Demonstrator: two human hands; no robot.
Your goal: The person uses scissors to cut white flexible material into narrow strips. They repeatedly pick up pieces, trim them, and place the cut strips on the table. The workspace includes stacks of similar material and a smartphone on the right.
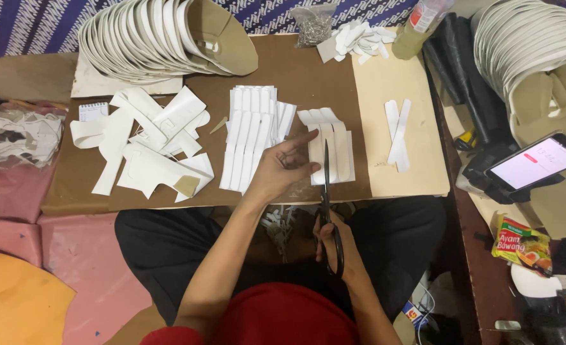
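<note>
Currently, the right hand [334,246] is gripping the black scissors [329,211] by their handles at the near edge of the brown work board [308,70], with the blades pointing away across a small stack of white strips [334,150]. The left hand [281,167] is lying unclenched on that stack, fingers pressing its left side just beside the blade, while a larger pile of strips [252,144] is lying to the left of it on the board. Judging from this, the fingertips are sitting close enough to the blade to be nicked, and any slip of the stack would be skewing the cut.
</note>
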